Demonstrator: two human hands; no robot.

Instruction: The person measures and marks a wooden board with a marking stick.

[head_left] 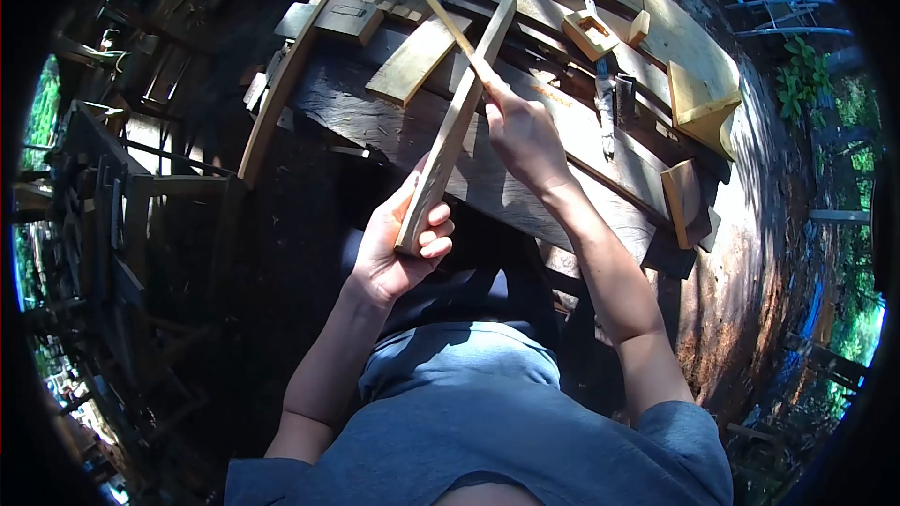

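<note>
My left hand [389, 248] is wrapped round the lower end of a long wooden bar [457, 117], which slants up and to the right over the workbench [347, 103]. Closed on the near end of a thin, flat yellowish wooden stick [441, 13] is my right hand [528, 139]. The stick points up and left and crosses the bar in this view, its far tip lying above a pale board [417, 61]. My right fingers are right beside the bar, and the end of the stick inside them is hidden.
Wooden blocks [349, 19] lie at the bench's upper left. To the right are a hollowed wooden piece [591, 33], a dark narrow tool [605, 108] and a triangular wooden piece [703, 111]. A curved wooden piece [689, 201] stands at the lower right. Wooden frames [141, 187] fill the left side.
</note>
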